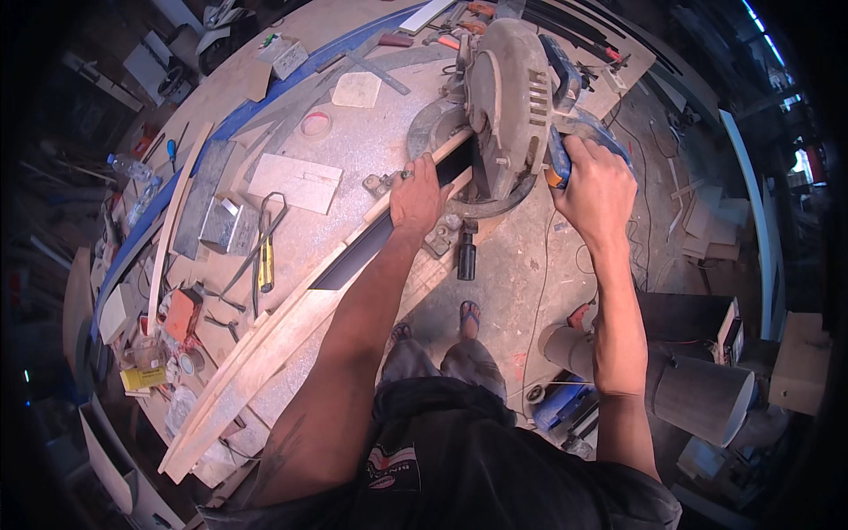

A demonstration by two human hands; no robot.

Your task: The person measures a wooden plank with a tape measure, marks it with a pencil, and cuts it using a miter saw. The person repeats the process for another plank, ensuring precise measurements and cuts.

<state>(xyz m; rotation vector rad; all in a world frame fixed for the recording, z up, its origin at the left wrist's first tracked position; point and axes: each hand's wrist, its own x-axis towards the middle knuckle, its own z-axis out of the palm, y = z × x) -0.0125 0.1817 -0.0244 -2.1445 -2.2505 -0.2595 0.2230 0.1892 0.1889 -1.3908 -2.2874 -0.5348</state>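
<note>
The right hand (pixel 601 187) is wrapped around the blue saw handle (pixel 558 161), fingers curled in and knuckles up, near an orange part of it; the left hand (pixel 419 192) lies over a dark strip (pixel 353 254) and the pale wood next to it, its fingers pointing toward the saw and bent over the top; whether the left fingers or thumb close underneath, I cannot tell.

The dark strip is long, flat and smooth, with 1 slanted end at the lower left; it runs diagonally up to the right, passes under the left hand and reaches the miter saw (pixel 508 97), where its dark face shows again just beside the blade area; long pale wood strips (pixel 252 362) lie along the same diagonal, closer to the left edge of view.

The 2 forearms come up from below; the left slants up and to the right, the right rises nearly upright with the wrist angled in toward the handle; a black knob (pixel 467 256) sits below the saw, between the 2 arms; a yellow-handled tool (pixel 266 267) and a pale panel (pixel 296 184) lie left of the dark strip.
</note>
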